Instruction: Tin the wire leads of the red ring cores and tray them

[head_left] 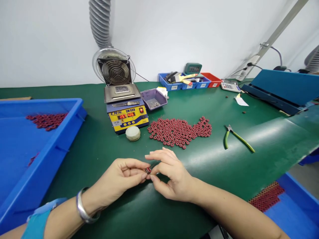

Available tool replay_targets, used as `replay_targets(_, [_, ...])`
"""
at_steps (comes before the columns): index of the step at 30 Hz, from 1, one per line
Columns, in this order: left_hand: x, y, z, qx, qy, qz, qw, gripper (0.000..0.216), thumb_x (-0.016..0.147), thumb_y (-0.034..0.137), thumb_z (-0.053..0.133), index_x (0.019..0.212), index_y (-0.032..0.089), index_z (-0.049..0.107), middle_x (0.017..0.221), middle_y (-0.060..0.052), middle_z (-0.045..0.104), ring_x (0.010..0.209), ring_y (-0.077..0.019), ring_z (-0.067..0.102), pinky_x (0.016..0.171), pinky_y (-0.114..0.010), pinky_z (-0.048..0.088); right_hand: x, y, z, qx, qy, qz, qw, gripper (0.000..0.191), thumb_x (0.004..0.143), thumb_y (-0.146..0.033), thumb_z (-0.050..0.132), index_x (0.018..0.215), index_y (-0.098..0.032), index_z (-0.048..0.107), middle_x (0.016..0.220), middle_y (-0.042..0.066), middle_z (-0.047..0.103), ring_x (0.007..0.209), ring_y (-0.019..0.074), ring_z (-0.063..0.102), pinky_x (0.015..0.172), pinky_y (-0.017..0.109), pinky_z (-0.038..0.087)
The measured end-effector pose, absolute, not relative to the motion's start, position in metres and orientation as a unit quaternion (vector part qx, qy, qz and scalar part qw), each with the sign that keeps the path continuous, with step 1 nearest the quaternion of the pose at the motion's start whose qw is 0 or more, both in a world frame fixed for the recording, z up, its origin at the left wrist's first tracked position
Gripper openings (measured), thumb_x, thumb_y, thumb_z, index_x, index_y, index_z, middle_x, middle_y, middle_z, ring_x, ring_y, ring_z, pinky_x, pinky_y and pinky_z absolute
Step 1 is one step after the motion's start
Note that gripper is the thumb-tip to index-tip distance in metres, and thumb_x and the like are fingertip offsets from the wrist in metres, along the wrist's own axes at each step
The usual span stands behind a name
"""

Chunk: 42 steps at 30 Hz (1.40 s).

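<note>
My left hand (123,177) and my right hand (169,176) meet over the green mat near the front edge. Both pinch one small red ring coil (148,170) between their fingertips. A silver bangle sits on my left wrist. Just beyond the hands lies a flat pile of several red ring coils (178,131) on the mat.
A yellow and blue solder pot (126,106) with red digits stands behind, a round white tin (133,133) and a purple tray (154,99) beside it. Green-handled cutters (238,136) lie to the right. Blue bins with red coils sit at left (50,146) and lower right (296,209).
</note>
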State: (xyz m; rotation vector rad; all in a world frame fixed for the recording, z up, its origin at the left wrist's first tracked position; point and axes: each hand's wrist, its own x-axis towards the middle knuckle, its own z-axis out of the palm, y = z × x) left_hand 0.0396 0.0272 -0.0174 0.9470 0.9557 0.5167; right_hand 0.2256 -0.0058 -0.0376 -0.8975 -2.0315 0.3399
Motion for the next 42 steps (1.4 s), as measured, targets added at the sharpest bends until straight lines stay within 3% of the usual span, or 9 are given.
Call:
replay_targets(15, [0.041, 0.026, -0.014, 0.432, 0.446, 0.223, 0.751, 0.022, 0.06, 0.021, 0.082, 0.079, 0.014, 0.073, 0.073, -0.004, 0.076, 0.069, -0.0119, 0.069, 0.067, -0.014, 0.054, 0.225, -0.006, -0.039, -0.365, -0.792, 0.21, 0.442, 0.007, 0.076, -0.012, 0.055, 0.076, -0.019, 0.054, 0.104, 0.01, 0.065, 0.102, 0.0196, 0.059, 0.087, 0.038, 0.046])
replay_targets(27, [0.037, 0.025, -0.018, 0.481, 0.432, 0.151, 0.748, 0.016, 0.067, 0.02, 0.076, 0.082, 0.015, 0.071, 0.072, -0.005, 0.075, 0.068, -0.012, 0.068, 0.064, -0.016, 0.051, 0.238, -0.004, -0.021, -0.368, -0.813, 0.318, 0.321, 0.005, 0.084, -0.013, 0.051, 0.083, -0.017, 0.053, 0.121, 0.014, 0.054, 0.115, 0.0212, 0.05, 0.092, 0.04, 0.044])
replay_targets(34, [0.037, 0.026, -0.015, 0.47, 0.451, 0.175, 0.738, 0.023, 0.067, 0.027, 0.076, 0.085, 0.014, 0.07, 0.077, -0.007, 0.075, 0.072, -0.0138, 0.069, 0.067, -0.019, 0.052, 0.246, 0.009, -0.026, -0.389, -0.696, 0.398, 0.454, 0.008, 0.087, -0.02, 0.051, 0.085, -0.017, 0.059, 0.108, 0.01, 0.062, 0.103, 0.0166, 0.059, 0.09, 0.037, 0.046])
replay_targets(39, [0.038, 0.025, -0.012, 0.468, 0.451, 0.198, 0.734, 0.023, 0.068, 0.029, 0.076, 0.085, 0.014, 0.071, 0.075, -0.007, 0.075, 0.069, -0.0135, 0.068, 0.066, -0.019, 0.052, 0.242, 0.006, -0.025, -0.365, -0.704, 0.423, 0.437, 0.014, 0.075, -0.018, 0.066, 0.089, -0.016, 0.061, 0.113, 0.011, 0.06, 0.106, 0.0192, 0.058, 0.094, 0.039, 0.043])
replay_targets(42, [0.038, 0.025, -0.012, 0.473, 0.443, 0.189, 0.737, 0.023, 0.068, 0.03, 0.076, 0.084, 0.014, 0.071, 0.074, -0.007, 0.075, 0.067, -0.0129, 0.067, 0.064, -0.018, 0.052, 0.238, 0.004, -0.027, -0.367, -0.717, 0.419, 0.419, 0.002, 0.081, -0.017, 0.059, 0.079, -0.016, 0.059, 0.105, 0.009, 0.061, 0.1, 0.017, 0.059, 0.091, 0.037, 0.045])
